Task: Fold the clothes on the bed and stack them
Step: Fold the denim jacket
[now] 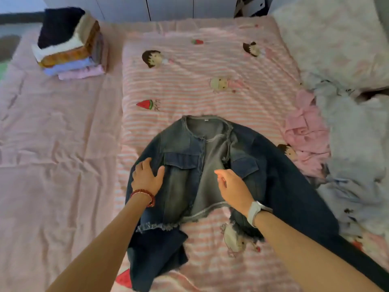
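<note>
Head view: denim jacket [202, 175] spread front-up on the striped blanket [210, 91].
Left hand [146, 175] presses flat on its left panel, fingers spread; right hand [233, 187] hovers, fingers loose, holding nothing. Folded stack [69, 45] at 10 o'clock; unfolded clothes [328, 144] at 3 o'clock.

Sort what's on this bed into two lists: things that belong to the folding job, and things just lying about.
Part of the job:
denim jacket, spread out
left hand, flat on it
right hand, above its front
stack of folded clothes
heap of unfolded clothes

Just lying about:
striped cartoon-print quilt
pink sheet
floral pillow
</note>
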Motion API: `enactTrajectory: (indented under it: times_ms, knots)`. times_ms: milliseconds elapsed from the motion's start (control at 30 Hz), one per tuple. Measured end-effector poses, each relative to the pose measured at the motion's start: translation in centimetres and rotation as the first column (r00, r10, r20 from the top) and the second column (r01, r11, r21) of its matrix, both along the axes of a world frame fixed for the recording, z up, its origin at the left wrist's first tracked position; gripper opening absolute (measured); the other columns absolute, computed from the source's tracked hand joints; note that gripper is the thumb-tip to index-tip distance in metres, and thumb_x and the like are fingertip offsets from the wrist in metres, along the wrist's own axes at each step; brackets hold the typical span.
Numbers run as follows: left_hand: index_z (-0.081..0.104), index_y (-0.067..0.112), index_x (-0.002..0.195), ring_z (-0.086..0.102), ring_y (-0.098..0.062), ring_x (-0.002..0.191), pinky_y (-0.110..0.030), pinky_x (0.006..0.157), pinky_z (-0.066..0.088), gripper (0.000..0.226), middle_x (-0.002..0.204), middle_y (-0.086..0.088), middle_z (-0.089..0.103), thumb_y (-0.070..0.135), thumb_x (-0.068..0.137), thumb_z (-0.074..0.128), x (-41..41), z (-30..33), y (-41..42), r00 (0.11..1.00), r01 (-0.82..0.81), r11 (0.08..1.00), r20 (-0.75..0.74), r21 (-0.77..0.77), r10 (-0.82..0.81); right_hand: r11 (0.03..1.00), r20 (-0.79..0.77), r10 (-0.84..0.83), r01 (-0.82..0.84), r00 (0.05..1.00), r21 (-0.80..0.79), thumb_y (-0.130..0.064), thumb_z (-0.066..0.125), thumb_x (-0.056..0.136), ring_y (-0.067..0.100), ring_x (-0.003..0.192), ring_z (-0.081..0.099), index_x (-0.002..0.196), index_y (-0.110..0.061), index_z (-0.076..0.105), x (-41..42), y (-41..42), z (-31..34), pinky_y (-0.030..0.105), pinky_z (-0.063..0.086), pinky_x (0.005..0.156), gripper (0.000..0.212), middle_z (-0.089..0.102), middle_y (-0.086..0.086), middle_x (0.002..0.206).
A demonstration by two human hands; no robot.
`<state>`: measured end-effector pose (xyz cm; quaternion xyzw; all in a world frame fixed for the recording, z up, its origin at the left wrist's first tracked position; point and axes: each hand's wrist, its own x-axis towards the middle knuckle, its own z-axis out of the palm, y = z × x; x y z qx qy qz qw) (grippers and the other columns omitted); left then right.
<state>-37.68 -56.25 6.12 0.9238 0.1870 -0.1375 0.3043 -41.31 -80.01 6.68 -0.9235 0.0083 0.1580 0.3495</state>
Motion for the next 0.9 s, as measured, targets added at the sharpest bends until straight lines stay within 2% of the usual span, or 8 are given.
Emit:
enactTrajectory:
  times_ms: [67, 267, 367, 433, 567, 667, 767, 900]
  knots:
    - [0.040, 0.010, 0.136, 0.033, -0.037, 0.129, -0.051, 0.104, 0.032, 0.055, 0.141, -0.018, 0.036, 0.034, 0.090, 0.055, -1.4, -1.9, 0.5, 1.000, -0.002, 0.999, 0.013, 0.052, 0.002, 0.999, -0.017, -0.020, 0.021, 1.000, 0.045, -0.011, 0.039, 0.098, 0.025, 0.108, 0.055, 0.123, -0.004, 0.056, -1.3, 1.7, -2.3, 0.031, 0.042, 0.091, 0.031, 0.058, 0.012, 0.119]
    - [0.054, 0.010, 0.121, 0.042, -0.037, 0.119, -0.052, 0.089, 0.043, 0.052, 0.132, -0.016, 0.044, 0.031, 0.077, 0.072, -6.2, -4.8, 0.1, 0.920, 0.308, 0.929, 0.183, 0.204, -0.345, 0.989, 0.038, -0.060, 0.054, 0.997, 0.137, -0.001, 0.042, 0.095, 0.025, 0.110, 0.057, 0.119, 0.000, 0.059, -0.1, 5.6, -5.5, 0.030, 0.043, 0.094, 0.030, 0.062, 0.013, 0.117]
    - [0.039, 0.010, 0.130, 0.047, -0.027, 0.114, -0.034, 0.086, 0.042, 0.061, 0.131, -0.009, 0.040, 0.034, 0.081, 0.067, -6.1, -5.5, 0.1, 0.991, -0.075, 0.995, 0.106, -0.073, 0.083, 0.992, 0.005, 0.050, -0.049, 0.999, -0.119, -0.016, 0.040, 0.096, 0.025, 0.119, 0.048, 0.132, -0.009, 0.047, 1.4, 6.2, -6.9, 0.039, 0.040, 0.094, 0.036, 0.056, 0.008, 0.127]
    - [0.042, 0.008, 0.126, 0.051, -0.028, 0.110, -0.028, 0.081, 0.036, 0.054, 0.119, -0.006, 0.048, 0.034, 0.083, 0.064, -5.1, -5.9, 0.3, 0.936, -0.348, 0.922, -0.014, -0.170, 0.350, 0.889, -0.045, 0.168, -0.171, 0.985, -0.424, -0.030, 0.040, 0.096, 0.026, 0.116, 0.047, 0.131, -0.017, 0.046, 1.7, 5.2, -7.3, 0.040, 0.036, 0.091, 0.038, 0.056, 0.004, 0.125]
    - [0.051, 0.006, 0.107, 0.054, -0.028, 0.089, -0.027, 0.066, 0.036, 0.029, 0.089, -0.002, 0.057, 0.031, 0.094, 0.048, -4.5, -5.7, 1.2, 0.964, -0.266, 0.942, -0.072, -0.206, 0.256, 0.818, -0.043, 0.375, -0.353, 0.926, -0.455, -0.047, 0.041, 0.092, 0.028, 0.121, 0.042, 0.139, -0.027, 0.039, -0.4, 2.1, -7.3, 0.045, 0.029, 0.099, 0.051, 0.050, 0.003, 0.126]
    - [0.048, 0.005, 0.104, 0.049, -0.022, 0.083, -0.030, 0.068, 0.034, 0.026, 0.091, -0.004, 0.052, 0.029, 0.095, 0.044, -3.7, -5.0, 2.3, 0.918, -0.386, 0.892, -0.003, -0.236, 0.397, 0.691, -0.186, 0.545, -0.564, 0.818, -0.452, -0.059, 0.048, 0.085, 0.031, 0.137, 0.027, 0.145, -0.028, 0.028, -3.2, 1.5, -7.0, 0.059, 0.018, 0.108, 0.071, 0.037, 0.007, 0.144]
    - [0.053, 0.000, 0.114, 0.052, -0.025, 0.093, -0.029, 0.074, 0.035, 0.030, 0.105, -0.013, 0.057, 0.022, 0.095, 0.044, -2.3, -4.3, 3.2, 0.880, -0.443, 0.854, 0.048, -0.275, 0.472, 0.619, -0.126, 0.565, -0.519, 0.816, -0.590, -0.039, 0.072, 0.075, 0.030, 0.116, 0.054, 0.131, -0.023, 0.053, -3.8, 1.7, -6.7, 0.050, 0.045, 0.092, 0.061, 0.057, 0.009, 0.128]
    - [0.053, -0.005, 0.105, 0.055, -0.033, 0.092, -0.030, 0.066, 0.037, 0.031, 0.091, -0.016, 0.055, 0.022, 0.092, 0.047, -1.5, -3.9, 4.1, 0.878, -0.450, 0.868, 0.075, -0.211, 0.473, 0.835, 0.279, 0.499, -0.369, 0.821, -0.407, 0.002, 0.074, 0.061, 0.025, 0.069, 0.062, 0.101, -0.011, 0.071, -2.3, 2.1, -6.2, 0.028, 0.050, 0.051, 0.043, 0.064, 0.007, 0.081]
